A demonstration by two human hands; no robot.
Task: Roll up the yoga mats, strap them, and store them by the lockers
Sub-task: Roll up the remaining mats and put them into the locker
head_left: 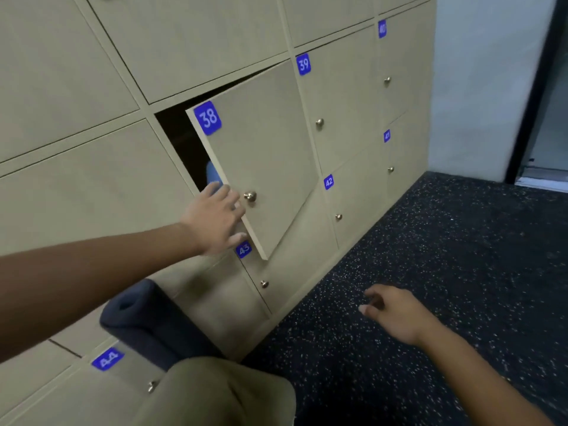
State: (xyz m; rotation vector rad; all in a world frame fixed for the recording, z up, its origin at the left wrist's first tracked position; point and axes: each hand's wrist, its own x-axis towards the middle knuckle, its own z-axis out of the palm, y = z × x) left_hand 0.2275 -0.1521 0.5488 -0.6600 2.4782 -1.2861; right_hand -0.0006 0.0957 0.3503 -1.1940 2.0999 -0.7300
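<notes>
A dark blue rolled yoga mat point(147, 324) leans against the beige lockers at lower left, its open end facing up. Locker 38's door point(261, 155) stands ajar, and a light blue object point(213, 175) shows in the dark gap behind it. My left hand point(216, 221) rests flat with spread fingers against the door's free edge, just left of its brass knob point(250, 196). My right hand point(395, 312) hovers over the speckled floor at lower right, fingers loosely curled and holding nothing.
The beige locker wall point(344, 96) carries blue number tags 38 to 44 and brass knobs. Black speckled rubber floor point(445, 256) fills the right side. A pale wall and dark door frame point(528, 118) stand at far right. My khaki-clad knee point(221, 392) is at bottom centre.
</notes>
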